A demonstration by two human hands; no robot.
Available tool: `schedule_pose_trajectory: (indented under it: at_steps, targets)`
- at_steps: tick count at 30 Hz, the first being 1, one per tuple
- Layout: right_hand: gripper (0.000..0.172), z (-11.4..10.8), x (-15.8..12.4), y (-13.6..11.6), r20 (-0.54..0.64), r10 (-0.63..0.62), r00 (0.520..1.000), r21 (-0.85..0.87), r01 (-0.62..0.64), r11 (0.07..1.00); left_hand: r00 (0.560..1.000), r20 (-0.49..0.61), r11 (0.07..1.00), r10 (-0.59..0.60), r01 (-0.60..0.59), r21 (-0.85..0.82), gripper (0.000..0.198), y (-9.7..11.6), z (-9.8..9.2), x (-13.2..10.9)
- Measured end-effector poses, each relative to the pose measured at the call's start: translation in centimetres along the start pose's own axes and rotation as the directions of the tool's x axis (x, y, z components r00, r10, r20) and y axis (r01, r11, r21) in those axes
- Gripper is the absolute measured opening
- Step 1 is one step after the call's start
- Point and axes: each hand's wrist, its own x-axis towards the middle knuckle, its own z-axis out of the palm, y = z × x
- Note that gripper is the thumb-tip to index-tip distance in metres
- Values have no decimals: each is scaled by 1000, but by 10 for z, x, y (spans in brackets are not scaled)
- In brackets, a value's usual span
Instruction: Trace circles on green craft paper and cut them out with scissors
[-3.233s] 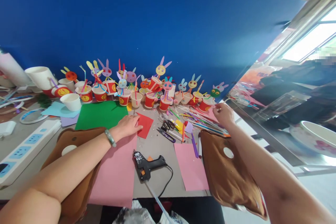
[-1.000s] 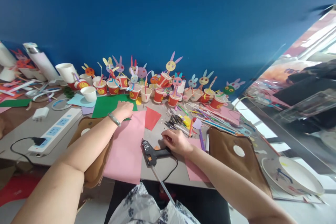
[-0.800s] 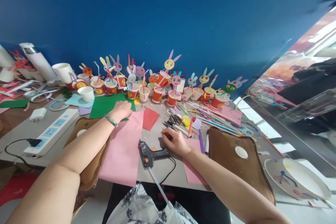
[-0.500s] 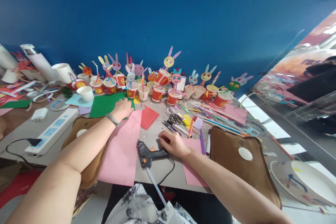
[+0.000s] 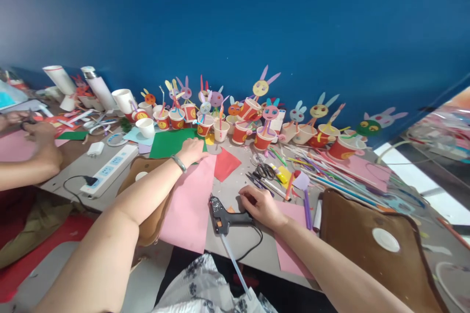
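Observation:
My left hand [image 5: 193, 150], a bracelet on its wrist, rests on the near edge of a green sheet of paper [image 5: 167, 143] and the top of a long pink sheet [image 5: 191, 205]. Its fingers lie over the paper, the tips partly hidden. My right hand [image 5: 263, 205] rests on the table, loosely curled with a gap between thumb and fingers, and nothing shows in it. Just below its fingers lies a black glue gun [image 5: 222, 216], a clear glue stick [image 5: 235, 264] jutting from its back toward my lap. A red paper piece [image 5: 225, 164] lies between my hands.
Paper cups [image 5: 265, 139] with paper rabbit faces line the blue wall. Scissors [image 5: 265, 171], pens and pipe cleaners [image 5: 330, 176] lie right of centre. Brown pouches [image 5: 374, 244] flank my arms. A power strip [image 5: 112, 168] and another person's hands [image 5: 40, 142] are at left.
The view has swung left, so everything sits further right in the picture and another person's hands have come into sight. My own hands keep their places on the table.

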Motion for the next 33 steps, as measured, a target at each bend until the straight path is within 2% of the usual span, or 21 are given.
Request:
schedule_pose_trajectory:
  at_steps: [5, 11, 18, 23, 25, 30, 33]
  targets:
    - [12, 0, 0, 0, 23, 24, 999, -10, -24, 1000, 1000, 13, 1000, -2, 2, -7, 33, 0, -2, 1]
    - [15, -2, 0, 3, 43, 29, 999, -13, -29, 999, 997, 75, 1000, 26, -26, -1, 25, 0, -8, -3]
    - [15, -1, 2, 4, 14, 9, 1000, -31, -8, 999, 989, 128, 997, 77, -78, 1, 29, -2, -16, -13]
    - [14, -2, 3, 2, 15, 23, 1000, -14, -23, 1000, 987, 148, 998, 58, -62, 27, 32, -10, -28, -25]
    - [15, -2, 2, 2, 17, 34, 999, -11, -34, 999, 984, 177, 998, 34, -43, 47, 38, -17, -31, -26]
    - [17, -1, 1, 5, 31, 60, 998, 14, -60, 998, 962, 274, 997, 8, -29, 73, 68, -29, -33, -23]
    - [16, 0, 2, 5, 23, 54, 998, -4, -53, 999, 967, 254, 997, 33, -49, 58, 60, -29, -32, -24]
